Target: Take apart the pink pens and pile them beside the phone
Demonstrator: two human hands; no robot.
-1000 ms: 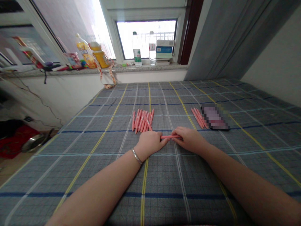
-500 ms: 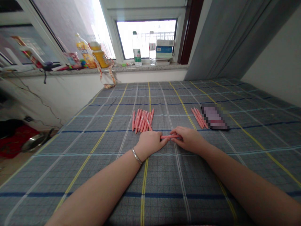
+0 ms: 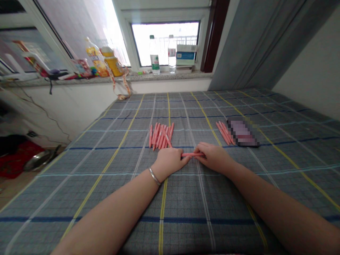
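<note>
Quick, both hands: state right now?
Left hand: closed, holding one end of a pink pen.
Right hand: closed, fingers pinching the same pen's other end.

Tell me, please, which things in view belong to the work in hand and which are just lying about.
Likely in the work:
pen, held by left hand and right hand
pen pile beyond the left hand
smaller pen group farther right

Apparently lying about:
green-capped bottle, white-capped bottle and blue box on the sill
pixelated item, though its part is unclear
</note>
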